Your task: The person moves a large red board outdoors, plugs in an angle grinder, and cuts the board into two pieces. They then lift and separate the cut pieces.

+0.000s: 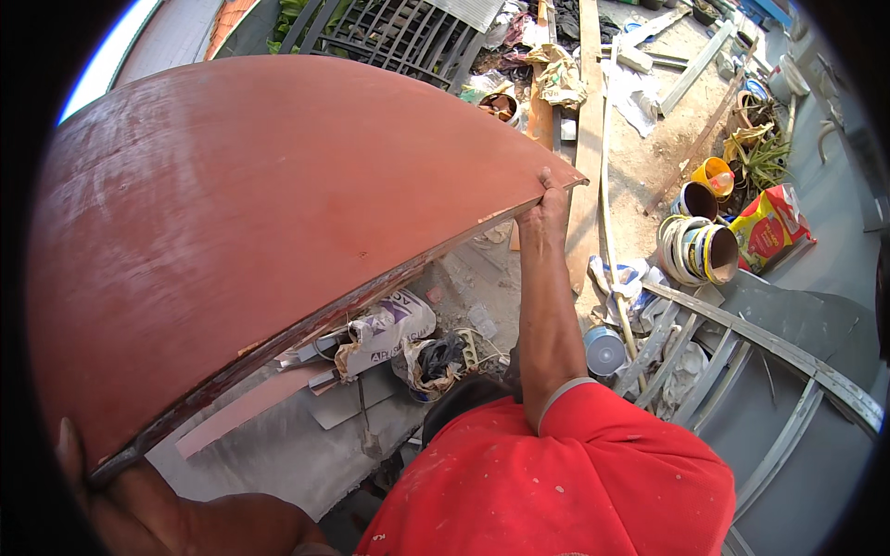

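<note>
Step, as judged: carrying the panel [278,213]. Left hand [119,496] grips its near-left corner; right hand [545,206], its right end. Any move likely requires both grips.

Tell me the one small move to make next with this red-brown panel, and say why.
Probably raise the near edge of the red-brown panel slightly: the left hand and right hand grip it near opposite ends of that edge, which meets the white sack in this view. Whether they truly touch is unclear, so a little clearance seems prudent.
</note>
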Demonstrator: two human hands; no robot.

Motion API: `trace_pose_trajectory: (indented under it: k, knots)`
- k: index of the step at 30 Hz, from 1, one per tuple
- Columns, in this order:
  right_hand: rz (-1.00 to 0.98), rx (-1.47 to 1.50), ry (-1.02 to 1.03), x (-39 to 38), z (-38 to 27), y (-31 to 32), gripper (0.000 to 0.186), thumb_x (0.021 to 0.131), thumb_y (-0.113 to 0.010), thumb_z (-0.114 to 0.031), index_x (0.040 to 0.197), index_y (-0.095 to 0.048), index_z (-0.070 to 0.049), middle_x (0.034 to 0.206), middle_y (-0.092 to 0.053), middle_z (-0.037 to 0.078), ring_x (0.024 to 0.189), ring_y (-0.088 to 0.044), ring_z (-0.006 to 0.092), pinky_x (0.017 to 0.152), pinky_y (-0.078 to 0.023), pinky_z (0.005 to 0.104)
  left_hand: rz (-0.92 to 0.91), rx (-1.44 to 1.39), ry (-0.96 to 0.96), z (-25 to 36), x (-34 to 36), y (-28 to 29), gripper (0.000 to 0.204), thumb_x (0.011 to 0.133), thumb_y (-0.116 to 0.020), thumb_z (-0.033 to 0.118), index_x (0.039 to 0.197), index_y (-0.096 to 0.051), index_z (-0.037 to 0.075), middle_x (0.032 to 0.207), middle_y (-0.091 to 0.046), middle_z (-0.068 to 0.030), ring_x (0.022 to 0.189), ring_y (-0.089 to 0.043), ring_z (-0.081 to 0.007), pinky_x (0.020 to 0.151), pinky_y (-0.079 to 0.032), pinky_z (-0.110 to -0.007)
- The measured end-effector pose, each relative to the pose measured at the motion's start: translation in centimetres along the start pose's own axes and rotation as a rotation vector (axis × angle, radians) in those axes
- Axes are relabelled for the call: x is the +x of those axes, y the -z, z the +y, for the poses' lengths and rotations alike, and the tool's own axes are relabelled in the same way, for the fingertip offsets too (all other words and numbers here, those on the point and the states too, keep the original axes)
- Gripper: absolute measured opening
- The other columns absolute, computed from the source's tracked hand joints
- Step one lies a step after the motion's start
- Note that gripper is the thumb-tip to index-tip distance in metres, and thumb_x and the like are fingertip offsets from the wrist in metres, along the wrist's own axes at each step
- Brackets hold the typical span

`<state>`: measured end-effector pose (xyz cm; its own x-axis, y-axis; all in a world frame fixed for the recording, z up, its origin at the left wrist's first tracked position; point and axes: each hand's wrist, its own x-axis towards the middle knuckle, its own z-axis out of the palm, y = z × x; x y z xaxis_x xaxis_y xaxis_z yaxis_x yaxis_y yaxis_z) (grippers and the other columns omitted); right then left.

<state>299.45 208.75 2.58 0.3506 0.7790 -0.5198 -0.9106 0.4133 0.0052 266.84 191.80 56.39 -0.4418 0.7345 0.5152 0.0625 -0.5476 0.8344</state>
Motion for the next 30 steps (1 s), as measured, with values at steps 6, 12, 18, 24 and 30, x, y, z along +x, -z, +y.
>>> trace_pose_trajectory:
  k: [6,12,18,24,30]
  knots:
    - [-0.114,-0.025,0.136,2.6,-7.8,-3.6,0.037,0.111,-0.049,-0.012,0.138,-0.046,0.013,0.134,-0.061,0.028,0.119,-0.069,0.0411,0.100,-0.062,0.0577,0.007,-0.047,0.012,-3.0,-1.4,-4.2,0.040,0.093,-0.067,-0.008,0.131,-0.058,-0.014,0.132,-0.065,-0.0238,0.122,-0.065,-0.0303,0.114,-0.050,-0.045]
    - [-0.324,-0.364,0.221,10.0,-17.6,-7.9,0.041,0.111,-0.042,-0.012,0.137,-0.049,0.018,0.138,-0.060,0.034,0.124,-0.066,0.0458,0.111,-0.055,0.0588,-0.066,-0.263,0.241,-8.3,1.2,-7.4,0.008,0.088,-0.070,-0.012,0.095,-0.068,-0.010,0.100,-0.072,-0.0192,0.100,-0.072,-0.0271,0.099,-0.059,-0.044]
    - [-0.272,-0.657,0.428,21.0,-29.1,-13.7,0.044,0.108,-0.028,-0.002,0.141,-0.047,0.022,0.140,-0.058,0.036,0.125,-0.065,0.0447,0.108,-0.058,0.0570,-0.093,-0.516,0.332,-18.6,2.8,-10.7,0.013,0.085,-0.067,-0.014,0.093,-0.064,-0.005,0.095,-0.069,-0.0149,0.096,-0.070,-0.0284,0.103,-0.057,-0.045]
    - [-0.299,-0.797,0.457,28.8,-36.5,-16.1,0.046,0.110,-0.046,-0.014,0.141,-0.047,0.020,0.142,-0.057,0.035,0.128,-0.062,0.0451,0.104,-0.060,0.0581,0.234,-0.592,0.367,-29.1,-0.5,-15.8,0.019,0.081,-0.067,-0.013,0.093,-0.063,0.001,0.092,-0.064,-0.0057,0.089,-0.066,-0.0204,0.091,-0.057,-0.038]
    - [-0.139,-0.736,0.481,31.6,-36.9,-15.2,0.045,0.107,-0.056,-0.012,0.135,-0.051,0.022,0.138,-0.059,0.033,0.126,-0.062,0.0459,0.109,-0.057,0.0575,0.347,-0.632,0.563,-38.3,-3.9,-17.7,0.033,0.079,-0.069,-0.012,0.106,-0.063,0.006,0.099,-0.060,-0.0026,0.090,-0.062,-0.0172,0.084,-0.053,-0.034]
